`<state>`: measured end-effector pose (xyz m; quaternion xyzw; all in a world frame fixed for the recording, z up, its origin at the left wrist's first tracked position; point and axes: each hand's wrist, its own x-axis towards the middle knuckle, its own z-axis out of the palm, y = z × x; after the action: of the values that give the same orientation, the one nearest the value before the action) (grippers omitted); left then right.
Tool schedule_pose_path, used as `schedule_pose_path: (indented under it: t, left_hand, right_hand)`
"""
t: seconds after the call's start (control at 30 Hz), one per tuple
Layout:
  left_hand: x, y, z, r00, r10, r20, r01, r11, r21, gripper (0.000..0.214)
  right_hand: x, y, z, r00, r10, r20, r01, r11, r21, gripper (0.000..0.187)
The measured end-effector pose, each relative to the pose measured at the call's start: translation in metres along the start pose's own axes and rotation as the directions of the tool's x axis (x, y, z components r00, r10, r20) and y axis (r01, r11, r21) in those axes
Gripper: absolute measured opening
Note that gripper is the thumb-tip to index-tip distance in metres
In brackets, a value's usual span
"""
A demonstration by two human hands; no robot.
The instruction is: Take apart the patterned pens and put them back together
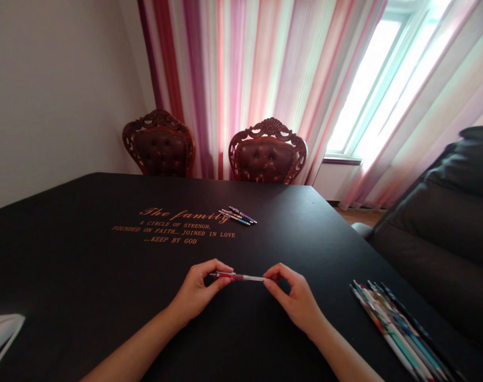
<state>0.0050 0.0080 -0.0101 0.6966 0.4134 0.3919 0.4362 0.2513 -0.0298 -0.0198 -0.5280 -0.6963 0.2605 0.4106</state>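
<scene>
Between my two hands a pen [245,277] lies level just above the black table. Its clicker end is red and its other half is pale or clear. My left hand [203,286] pinches the red end between thumb and fingers. At the pale tip, the thumb and forefinger of my right hand [291,292] are closed on the pen. Farther back on the table rests a small bunch of pens [238,215], over the end of the printed lettering.
On the right lies a row of several pens [400,329] side by side. Gold lettering [173,225] marks the black table [106,281]. Two carved chairs [268,154] stand behind its far edge, and a dark leather seat [440,228] on the right. A white object [2,334] sits at left.
</scene>
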Motion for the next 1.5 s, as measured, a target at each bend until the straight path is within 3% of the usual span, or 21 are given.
schedule_pose_path:
  t: [0.13,0.23,0.3,0.4,0.47,0.57,0.73,0.93,1.23,1.5]
  left_hand:
    - [0.001,-0.002,-0.001,0.999,-0.051,0.005,0.052,0.995,-0.087,0.016]
    - [0.003,-0.005,0.001,0.991,-0.119,0.069,0.134,0.941,-0.312,0.026]
    - [0.004,-0.006,0.003,0.982,-0.142,0.129,0.188,0.837,-0.514,0.034]
    - [0.005,-0.007,0.006,0.951,-0.168,0.26,0.309,0.562,-0.767,0.047]
    - [0.006,-0.006,0.008,0.917,-0.178,0.357,0.399,0.385,-0.832,0.053]
    - [0.005,-0.003,0.009,0.887,-0.171,0.429,0.461,0.277,-0.843,0.053]
    - [0.004,-0.001,0.012,0.88,-0.189,0.435,0.473,0.265,-0.841,0.056]
    - [0.004,-0.005,0.015,0.911,-0.196,0.363,0.406,0.264,-0.875,0.05]
    - [0.008,-0.011,0.011,0.929,-0.248,0.275,0.342,0.287,-0.895,0.042]
    - [0.008,-0.009,0.01,0.923,-0.254,0.29,0.347,0.219,-0.912,0.048]
  right_hand:
    - [0.001,0.004,-0.002,1.0,0.002,-0.002,-0.002,0.999,0.035,0.011]
    - [0.002,0.004,-0.003,1.0,0.015,-0.008,-0.014,0.999,0.04,0.013]
    - [0.002,0.004,-0.003,0.999,0.031,-0.01,-0.03,0.998,0.047,0.015]
    - [0.002,0.003,-0.001,0.998,0.058,-0.021,-0.056,0.996,0.074,0.02]
    - [0.002,0.003,0.0,0.997,0.07,-0.032,-0.067,0.993,0.095,0.021]
    - [0.001,0.003,0.003,0.996,0.082,-0.033,-0.078,0.991,0.11,0.021]
    - [0.0,0.0,0.007,0.996,0.081,-0.031,-0.078,0.992,0.104,0.02]
    - [-0.001,-0.004,0.009,0.996,0.082,-0.024,-0.078,0.988,0.134,0.021]
    - [-0.001,0.003,0.01,0.997,0.069,-0.027,-0.062,0.978,0.198,0.036]
    - [-0.003,0.003,0.009,0.997,0.076,-0.003,-0.074,0.977,0.2,0.025]
